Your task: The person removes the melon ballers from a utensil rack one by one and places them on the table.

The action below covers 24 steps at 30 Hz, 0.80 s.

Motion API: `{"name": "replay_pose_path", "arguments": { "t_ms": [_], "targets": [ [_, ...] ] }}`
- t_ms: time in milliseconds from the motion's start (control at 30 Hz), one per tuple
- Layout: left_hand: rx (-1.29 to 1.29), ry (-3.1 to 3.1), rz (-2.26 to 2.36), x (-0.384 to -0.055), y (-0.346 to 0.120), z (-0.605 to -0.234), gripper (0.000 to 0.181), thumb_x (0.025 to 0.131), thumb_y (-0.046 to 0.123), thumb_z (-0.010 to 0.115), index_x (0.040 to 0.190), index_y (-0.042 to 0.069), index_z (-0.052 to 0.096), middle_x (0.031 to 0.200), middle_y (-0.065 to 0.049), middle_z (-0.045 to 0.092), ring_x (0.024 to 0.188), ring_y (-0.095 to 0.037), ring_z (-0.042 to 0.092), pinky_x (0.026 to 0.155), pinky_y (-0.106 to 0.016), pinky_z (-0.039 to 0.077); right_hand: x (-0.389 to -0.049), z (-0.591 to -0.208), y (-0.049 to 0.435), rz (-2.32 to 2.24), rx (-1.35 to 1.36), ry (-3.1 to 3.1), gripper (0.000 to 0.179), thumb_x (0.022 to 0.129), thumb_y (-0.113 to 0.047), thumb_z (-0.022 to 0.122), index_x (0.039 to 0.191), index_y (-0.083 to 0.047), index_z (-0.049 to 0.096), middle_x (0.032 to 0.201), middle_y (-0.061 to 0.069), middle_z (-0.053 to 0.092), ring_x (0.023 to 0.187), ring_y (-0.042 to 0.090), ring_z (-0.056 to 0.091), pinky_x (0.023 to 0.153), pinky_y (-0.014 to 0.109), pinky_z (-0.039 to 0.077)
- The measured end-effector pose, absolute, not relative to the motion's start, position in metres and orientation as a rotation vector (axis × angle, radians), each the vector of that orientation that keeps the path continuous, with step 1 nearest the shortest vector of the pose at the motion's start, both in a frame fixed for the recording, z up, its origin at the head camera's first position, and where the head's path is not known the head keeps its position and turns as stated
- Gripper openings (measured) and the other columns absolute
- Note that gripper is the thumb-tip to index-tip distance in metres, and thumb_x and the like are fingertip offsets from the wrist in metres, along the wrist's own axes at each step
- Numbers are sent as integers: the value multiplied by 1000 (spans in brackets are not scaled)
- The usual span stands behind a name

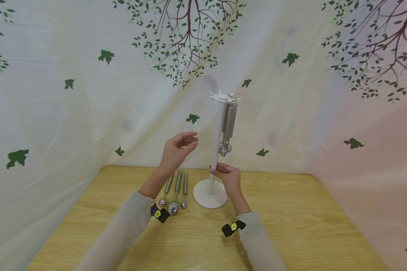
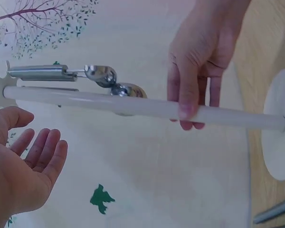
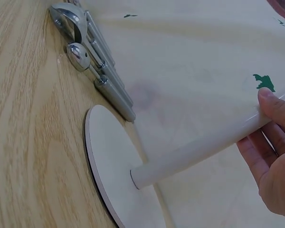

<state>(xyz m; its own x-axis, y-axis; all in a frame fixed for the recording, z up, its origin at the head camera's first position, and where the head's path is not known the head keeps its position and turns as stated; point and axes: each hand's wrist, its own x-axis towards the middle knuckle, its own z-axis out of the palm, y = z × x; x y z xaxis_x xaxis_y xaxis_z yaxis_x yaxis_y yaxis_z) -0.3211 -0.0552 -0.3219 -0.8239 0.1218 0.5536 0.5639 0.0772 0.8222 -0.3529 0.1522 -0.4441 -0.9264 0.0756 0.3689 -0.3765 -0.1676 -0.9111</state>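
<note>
A white stand with a slim upright pole (image 1: 218,135) and a spoked top (image 1: 220,97) rises from a round base (image 1: 207,201). Low on the pole, my right hand (image 1: 231,180) pinches it between thumb and fingers. From the top's right side hang metal scoops (image 1: 230,122), round ends down; they partly overlap, at least two show. My left hand (image 1: 179,148) is held in the air left of the pole, apart from it, fingers loosely bent around nothing. In the left wrist view, the left palm (image 2: 26,180) is bare near the stand's top.
Three metal scoops lie left of the base on the wooden table (image 1: 291,218): a small round one (image 1: 162,202), a large one (image 1: 173,207) and the smallest one (image 1: 184,204). Pale curtain walls (image 1: 149,113) with leaf prints stand around the table's back and sides.
</note>
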Motion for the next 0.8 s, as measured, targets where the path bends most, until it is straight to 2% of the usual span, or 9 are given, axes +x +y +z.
{"name": "replay_pose_path", "arguments": {
  "t_ms": [100, 267, 400, 567, 800],
  "targets": [
    [-760, -1965, -1826, -320, -42, -311, 33, 97, 6, 69, 129, 0, 66, 120, -22, 71, 109, -26, 70, 93, -21, 58, -352, -445, 149, 2130, 302, -1813, 31, 80, 8, 80, 108, 16, 70, 98, 23, 77, 83, 12, 77, 81, 26, 63],
    [-830, -1912, -1874, -316, -25, -298, 34, 96, 5, 69, 130, 0, 66, 123, -22, 71, 115, -28, 70, 97, -30, 59, -349, -444, 144, 2055, 251, -1819, 29, 78, 4, 84, 104, 13, 73, 96, 23, 77, 83, 16, 78, 78, 24, 63],
    [-862, -1912, -1883, -317, -18, -292, 35, 98, 6, 67, 132, 2, 64, 126, -19, 71, 119, -28, 68, 103, -36, 57, -349, -441, 143, 2028, 236, -1853, 29, 78, 3, 85, 104, 12, 74, 93, 18, 79, 80, 11, 76, 78, 23, 62],
    [-935, -1920, -1936, -322, -11, -289, 36, 98, 5, 66, 134, 1, 63, 129, -19, 70, 122, -28, 66, 107, -39, 54, -349, -438, 153, 2029, 265, -2008, 30, 83, -2, 83, 110, 5, 73, 98, 8, 80, 86, 8, 74, 85, 26, 62],
    [-967, -1984, -2009, -327, -3, -288, 37, 98, 6, 67, 135, 3, 63, 132, -16, 69, 123, -27, 67, 107, -36, 54, -348, -437, 168, 2011, 426, -2170, 33, 91, -7, 76, 121, 3, 69, 117, 22, 74, 99, 12, 72, 93, 29, 60]
  ]
}}
